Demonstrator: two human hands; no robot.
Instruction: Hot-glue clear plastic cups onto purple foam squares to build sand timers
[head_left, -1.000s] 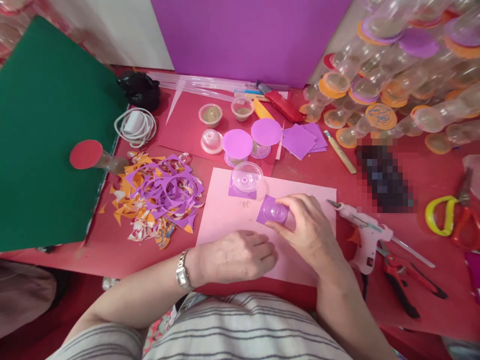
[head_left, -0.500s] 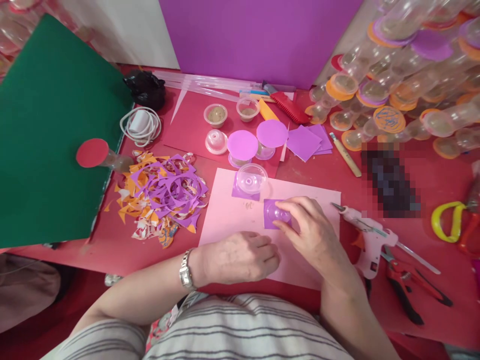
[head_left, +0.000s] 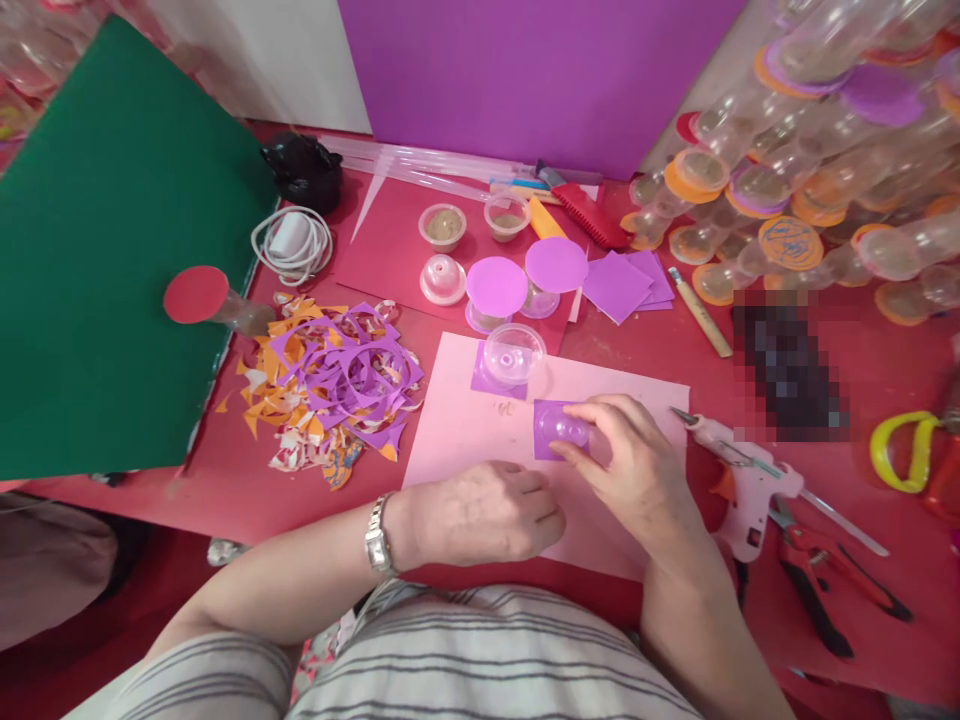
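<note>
A red table (head_left: 645,350) stretches before a purple board (head_left: 525,70) at the far side. In the head view, a pink sheet (head_left: 469,430) lies near the middle. On its right part, the right hand (head_left: 637,470) pinches a clear dome (head_left: 566,428) set on a purple square (head_left: 541,451). The left hand (head_left: 484,512) rests loosely curled at the near edge; whether its hidden fingers grip anything, I cannot tell. Scraps (head_left: 345,370) lie left, a glue gun (head_left: 750,485) right.

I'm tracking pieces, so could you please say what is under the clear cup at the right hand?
Under the cup is a purple square on pink paper; the right hand hides some of the square's right side.
</note>
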